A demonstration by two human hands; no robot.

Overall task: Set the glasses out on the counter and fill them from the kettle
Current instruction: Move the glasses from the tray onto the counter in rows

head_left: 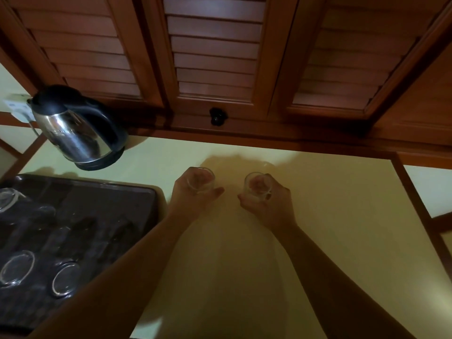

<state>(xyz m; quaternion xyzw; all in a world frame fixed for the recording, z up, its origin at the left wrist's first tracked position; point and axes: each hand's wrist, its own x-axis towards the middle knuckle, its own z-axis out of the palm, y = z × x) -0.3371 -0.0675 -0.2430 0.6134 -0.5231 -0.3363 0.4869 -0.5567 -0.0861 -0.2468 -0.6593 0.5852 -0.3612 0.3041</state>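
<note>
My left hand (193, 196) grips a clear glass (201, 180) upright over the pale yellow counter (330, 204). My right hand (269, 204) grips a second clear glass (258, 185) a short way to its right. Both glasses look empty, and I cannot tell whether their bases touch the counter. A steel kettle (78, 130) with a black lid and handle stands on its black base at the back left. More glasses sit upside down on a dark tray (137, 199) at the left, two of them (17, 267) (64, 278) near its front.
Louvred wooden cabinet doors (215, 57) with a black knob (217, 116) rise behind the counter. A wooden frame (411, 192) borders the counter's right side. A white wall socket (17, 106) sits behind the kettle.
</note>
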